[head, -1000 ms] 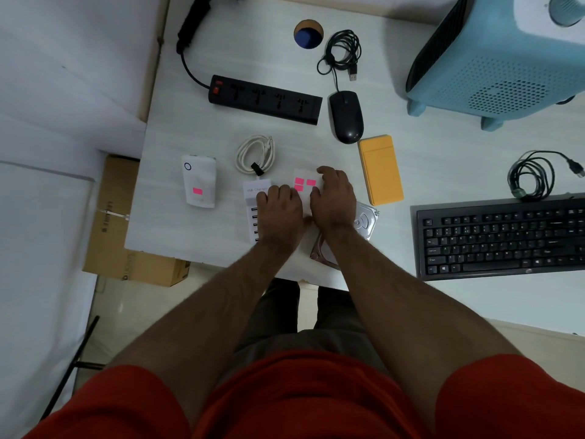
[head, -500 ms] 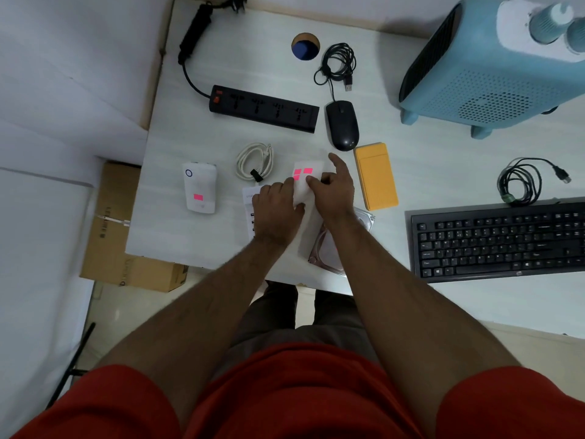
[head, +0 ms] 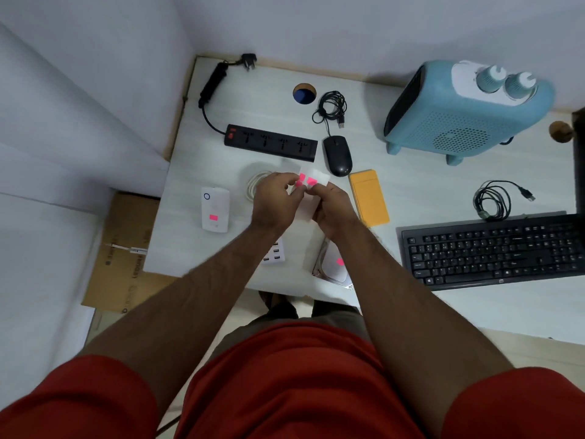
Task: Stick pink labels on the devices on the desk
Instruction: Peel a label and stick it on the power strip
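Label sheet (head: 311, 182) lifted off desk (head: 202, 166), both hands (head: 304, 204) now pinching it

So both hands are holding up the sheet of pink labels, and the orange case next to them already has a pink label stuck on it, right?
Not quite. Both hands, left hand and right hand, do hold the label sheet, but the head view shows no label on the orange case. The pink labels already stuck are on the white device and the hard drive.
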`<state>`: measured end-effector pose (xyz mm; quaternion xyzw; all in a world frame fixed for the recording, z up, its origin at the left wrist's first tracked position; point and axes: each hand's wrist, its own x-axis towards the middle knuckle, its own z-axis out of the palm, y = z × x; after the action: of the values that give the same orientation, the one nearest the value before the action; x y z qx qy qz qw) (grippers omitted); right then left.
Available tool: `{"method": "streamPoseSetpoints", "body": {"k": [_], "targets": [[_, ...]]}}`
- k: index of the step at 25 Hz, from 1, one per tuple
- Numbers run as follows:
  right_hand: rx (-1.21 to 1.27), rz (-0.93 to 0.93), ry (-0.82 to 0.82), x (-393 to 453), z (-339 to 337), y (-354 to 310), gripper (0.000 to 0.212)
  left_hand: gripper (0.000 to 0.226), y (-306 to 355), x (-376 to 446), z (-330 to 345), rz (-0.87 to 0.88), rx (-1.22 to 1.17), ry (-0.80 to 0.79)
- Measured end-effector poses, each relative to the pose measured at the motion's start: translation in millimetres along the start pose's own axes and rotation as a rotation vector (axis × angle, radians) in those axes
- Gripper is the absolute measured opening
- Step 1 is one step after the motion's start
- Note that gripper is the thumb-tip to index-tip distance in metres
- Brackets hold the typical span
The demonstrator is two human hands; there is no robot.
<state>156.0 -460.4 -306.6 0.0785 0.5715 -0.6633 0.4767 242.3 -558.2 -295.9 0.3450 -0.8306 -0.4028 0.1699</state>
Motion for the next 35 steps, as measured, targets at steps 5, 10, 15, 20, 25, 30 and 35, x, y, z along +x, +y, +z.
{"method": "streamPoseSetpoints", "body": {"k": [5, 10, 15, 20, 25, 30, 35], "targets": [[-0.016, -0.021, 0.020, -14.6, 10.7, -4.5, 0.020, 0.019, 8.6, -6.9, -12.6, -0.035, -0.033, 0.031], [-0.048, -0.029, 0.084, -17.3, 17.7, 2.1, 0.007, 0.016, 11.4, -8.3, -21.5, -0.173, -0.118, -0.034], [-0.075, -0.046, 0.087, -16.8, 14.8, 0.8, 0.009, 0.016, 11.3, -3.5, -24.1, -0.398, -0.311, -0.118], [-0.126, -0.024, 0.045, -1.2, 4.5, -0.2, 0.013, 0.015, 7.6, 6.4, -19.1, -0.290, -0.106, -0.094], [-0.234, -0.001, 0.187, 19.5, -4.7, 3.8, 0.004, 0.015, 4.0, 14.8, -1.8, -0.343, -0.014, -0.083], [-0.692, 0.058, 0.288, 49.3, -17.1, 13.1, 0.027, 0.014, 0.2, 21.9, 24.2, -0.615, -0.196, 0.004], [-0.920, -0.030, 0.340, 56.9, -28.1, 23.7, 0.041, 0.013, -6.2, 29.8, 33.8, -0.681, -0.245, 0.056]]}}
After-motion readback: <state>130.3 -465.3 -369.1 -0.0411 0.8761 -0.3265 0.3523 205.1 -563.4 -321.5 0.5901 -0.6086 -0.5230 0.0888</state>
